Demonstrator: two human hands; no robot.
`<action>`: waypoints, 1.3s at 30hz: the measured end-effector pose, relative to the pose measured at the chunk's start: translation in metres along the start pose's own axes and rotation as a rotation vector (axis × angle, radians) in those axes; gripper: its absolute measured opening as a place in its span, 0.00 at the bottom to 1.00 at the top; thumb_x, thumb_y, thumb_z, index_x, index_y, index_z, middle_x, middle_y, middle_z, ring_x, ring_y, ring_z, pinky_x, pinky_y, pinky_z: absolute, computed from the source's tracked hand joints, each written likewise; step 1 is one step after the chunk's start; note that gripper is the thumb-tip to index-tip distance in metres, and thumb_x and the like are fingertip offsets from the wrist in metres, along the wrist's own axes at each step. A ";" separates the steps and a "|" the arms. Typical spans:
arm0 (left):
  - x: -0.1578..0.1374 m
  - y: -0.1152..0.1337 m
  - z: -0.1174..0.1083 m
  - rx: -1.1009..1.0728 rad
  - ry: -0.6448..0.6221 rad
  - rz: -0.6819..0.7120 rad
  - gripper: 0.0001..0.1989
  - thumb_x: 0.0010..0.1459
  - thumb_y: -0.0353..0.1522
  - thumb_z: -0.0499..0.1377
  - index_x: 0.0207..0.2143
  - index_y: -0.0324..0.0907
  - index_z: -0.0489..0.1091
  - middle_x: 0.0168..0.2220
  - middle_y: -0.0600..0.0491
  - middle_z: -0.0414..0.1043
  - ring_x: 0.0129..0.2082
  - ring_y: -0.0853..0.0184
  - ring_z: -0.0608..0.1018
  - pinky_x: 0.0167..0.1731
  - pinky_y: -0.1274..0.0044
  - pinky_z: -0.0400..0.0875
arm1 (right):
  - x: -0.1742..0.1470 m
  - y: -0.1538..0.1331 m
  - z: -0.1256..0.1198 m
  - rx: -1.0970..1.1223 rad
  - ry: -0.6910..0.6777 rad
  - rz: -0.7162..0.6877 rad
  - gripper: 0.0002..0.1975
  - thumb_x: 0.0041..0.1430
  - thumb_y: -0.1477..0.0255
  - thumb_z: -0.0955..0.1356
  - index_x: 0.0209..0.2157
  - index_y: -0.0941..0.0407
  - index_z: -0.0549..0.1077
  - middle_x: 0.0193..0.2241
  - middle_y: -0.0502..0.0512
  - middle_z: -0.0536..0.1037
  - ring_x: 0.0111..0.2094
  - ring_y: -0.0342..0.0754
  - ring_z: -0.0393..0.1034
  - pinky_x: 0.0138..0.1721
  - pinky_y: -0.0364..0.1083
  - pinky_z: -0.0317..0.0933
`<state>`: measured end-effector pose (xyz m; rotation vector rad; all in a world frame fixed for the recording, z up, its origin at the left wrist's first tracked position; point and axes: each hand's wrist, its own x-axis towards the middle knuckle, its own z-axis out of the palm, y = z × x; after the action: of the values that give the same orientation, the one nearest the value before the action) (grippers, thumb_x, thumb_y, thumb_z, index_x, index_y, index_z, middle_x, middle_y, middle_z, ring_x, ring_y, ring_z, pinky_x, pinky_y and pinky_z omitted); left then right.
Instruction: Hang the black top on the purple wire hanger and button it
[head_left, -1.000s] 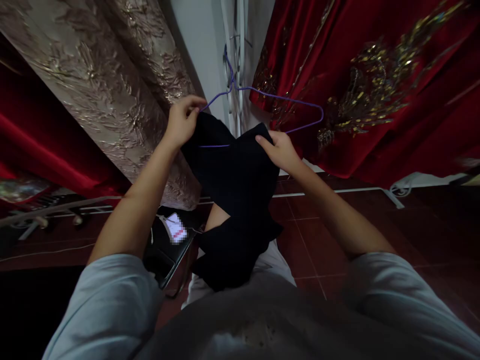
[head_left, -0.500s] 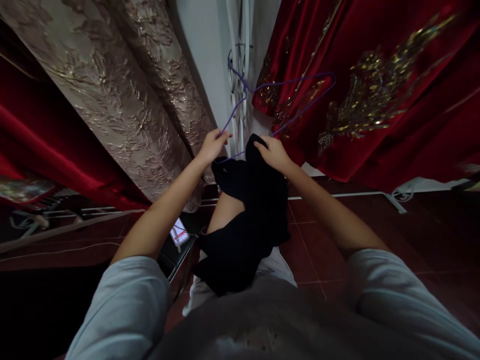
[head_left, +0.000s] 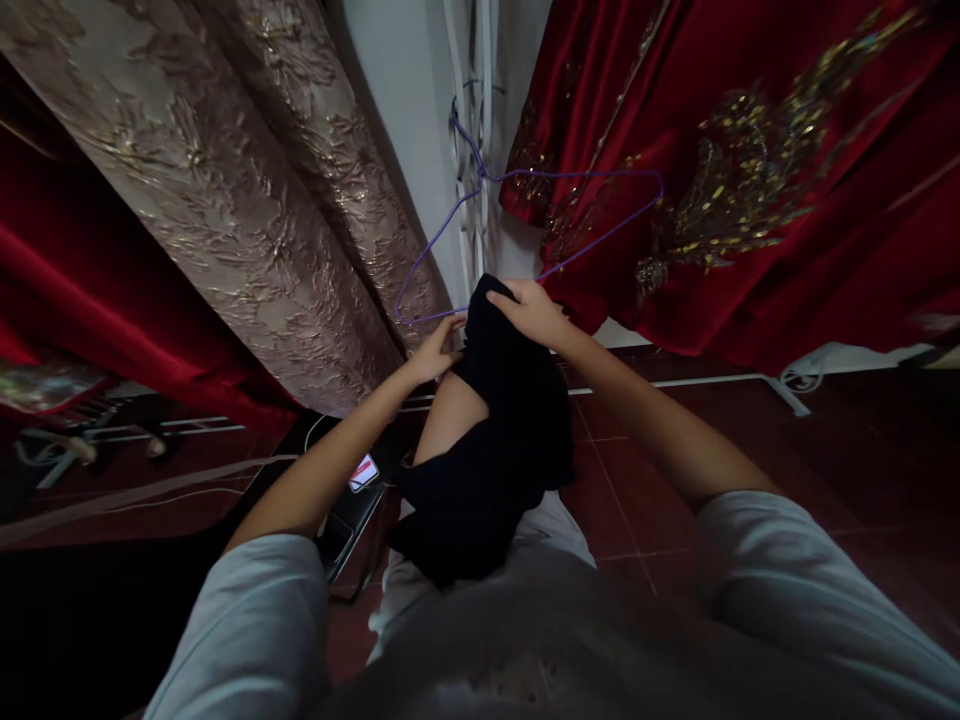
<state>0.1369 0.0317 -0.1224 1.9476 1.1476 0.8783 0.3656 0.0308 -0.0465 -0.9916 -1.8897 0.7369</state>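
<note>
A purple wire hanger [head_left: 600,232] hangs tilted in front of the white metal rack, its left end bare. Black cloth, a garment [head_left: 517,400], drapes from near the hanger's lower bar down over my lap and leg. My right hand [head_left: 531,312] is closed on the garment's upper edge, thumb in front, beside the hanger's lower bar. At the garment's left edge, just under that bar, my left hand [head_left: 436,352] pinches the cloth between thumb and fingers. Folds hide part of the bar and some fingertips.
A beige embossed fabric [head_left: 247,200] hangs at left, with red sequined cloth [head_left: 750,240] at right. White rack poles [head_left: 471,150] stand between them. A lit phone [head_left: 364,472] lies on a dark surface by my left forearm. Red tiles [head_left: 622,500] cover the floor.
My left hand has moved down from the hanger's left side to the garment's edge. The cloth has come off the hanger's left end, and the hanger has swung slightly left.
</note>
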 end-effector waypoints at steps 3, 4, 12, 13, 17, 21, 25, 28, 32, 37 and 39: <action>0.009 0.015 0.019 0.195 -0.174 0.205 0.23 0.55 0.31 0.61 0.53 0.36 0.73 0.55 0.40 0.76 0.61 0.49 0.73 0.68 0.59 0.59 | 0.000 -0.003 -0.002 -0.005 0.000 -0.019 0.19 0.63 0.55 0.65 0.29 0.56 0.70 0.28 0.53 0.71 0.32 0.48 0.65 0.34 0.46 0.60; 0.011 0.017 0.019 0.299 -0.240 0.205 0.17 0.57 0.34 0.61 0.48 0.37 0.75 0.50 0.40 0.78 0.58 0.48 0.76 0.69 0.56 0.56 | -0.001 -0.003 -0.007 -0.015 0.007 -0.026 0.18 0.63 0.55 0.65 0.29 0.56 0.69 0.28 0.53 0.71 0.32 0.48 0.65 0.35 0.46 0.60; -0.016 -0.029 -0.088 0.785 -0.264 -0.051 0.16 0.56 0.36 0.57 0.44 0.39 0.76 0.45 0.38 0.80 0.53 0.45 0.79 0.64 0.52 0.61 | -0.010 -0.001 -0.042 -0.175 0.064 0.045 0.14 0.63 0.65 0.68 0.25 0.56 0.68 0.24 0.52 0.69 0.30 0.48 0.65 0.36 0.49 0.58; -0.021 -0.031 -0.104 0.792 -0.223 -0.017 0.16 0.56 0.35 0.55 0.43 0.39 0.75 0.48 0.37 0.79 0.54 0.46 0.78 0.64 0.53 0.62 | -0.009 -0.001 -0.039 -0.198 0.084 0.050 0.14 0.63 0.66 0.68 0.25 0.56 0.68 0.24 0.52 0.69 0.30 0.49 0.65 0.37 0.49 0.59; -0.038 -0.004 -0.140 0.761 -0.017 0.236 0.14 0.59 0.34 0.50 0.38 0.38 0.74 0.64 0.36 0.68 0.65 0.48 0.70 0.68 0.55 0.59 | -0.001 0.005 -0.023 -0.222 0.169 0.080 0.16 0.65 0.64 0.68 0.25 0.55 0.67 0.25 0.54 0.70 0.31 0.52 0.66 0.38 0.52 0.62; -0.038 0.054 -0.126 0.599 0.106 0.332 0.12 0.63 0.35 0.51 0.35 0.42 0.74 0.68 0.45 0.63 0.69 0.52 0.65 0.69 0.59 0.59 | 0.002 0.005 -0.001 -0.144 0.153 0.057 0.15 0.66 0.63 0.67 0.26 0.55 0.68 0.26 0.55 0.71 0.32 0.52 0.68 0.40 0.52 0.64; 0.002 0.090 -0.094 0.460 0.273 0.365 0.10 0.67 0.35 0.53 0.41 0.44 0.74 0.62 0.45 0.69 0.67 0.53 0.67 0.67 0.58 0.61 | 0.000 -0.010 0.022 -0.056 0.101 -0.018 0.15 0.68 0.62 0.64 0.30 0.55 0.70 0.30 0.55 0.75 0.36 0.53 0.71 0.41 0.51 0.65; 0.040 0.093 -0.085 0.370 0.400 0.349 0.11 0.67 0.33 0.54 0.48 0.43 0.71 0.53 0.43 0.74 0.59 0.53 0.74 0.61 0.59 0.68 | -0.006 -0.021 0.025 -0.117 0.085 -0.035 0.14 0.69 0.61 0.64 0.33 0.54 0.73 0.33 0.56 0.78 0.38 0.54 0.73 0.45 0.52 0.67; 0.064 0.085 -0.099 0.361 0.320 0.317 0.12 0.65 0.30 0.53 0.47 0.42 0.72 0.39 0.47 0.76 0.48 0.56 0.79 0.55 0.63 0.72 | -0.018 -0.025 -0.014 -0.273 0.294 -0.098 0.16 0.69 0.62 0.65 0.53 0.52 0.76 0.51 0.59 0.79 0.54 0.60 0.73 0.56 0.57 0.67; 0.064 0.087 -0.132 0.458 0.309 0.360 0.06 0.64 0.32 0.56 0.39 0.46 0.73 0.41 0.46 0.75 0.52 0.52 0.75 0.57 0.60 0.69 | -0.023 -0.022 -0.106 -0.440 0.677 -0.195 0.18 0.70 0.64 0.65 0.57 0.54 0.74 0.58 0.63 0.75 0.62 0.59 0.68 0.59 0.58 0.64; 0.064 0.089 -0.143 0.507 0.300 0.338 0.05 0.66 0.34 0.56 0.38 0.48 0.72 0.42 0.47 0.74 0.54 0.54 0.72 0.59 0.60 0.67 | -0.018 -0.021 -0.133 -0.385 0.582 -0.163 0.13 0.67 0.64 0.69 0.45 0.59 0.79 0.45 0.66 0.81 0.50 0.59 0.76 0.54 0.58 0.66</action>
<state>0.0818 0.0904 0.0390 2.5403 1.3290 1.1730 0.4815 0.0196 0.0237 -1.1192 -1.5855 -0.0315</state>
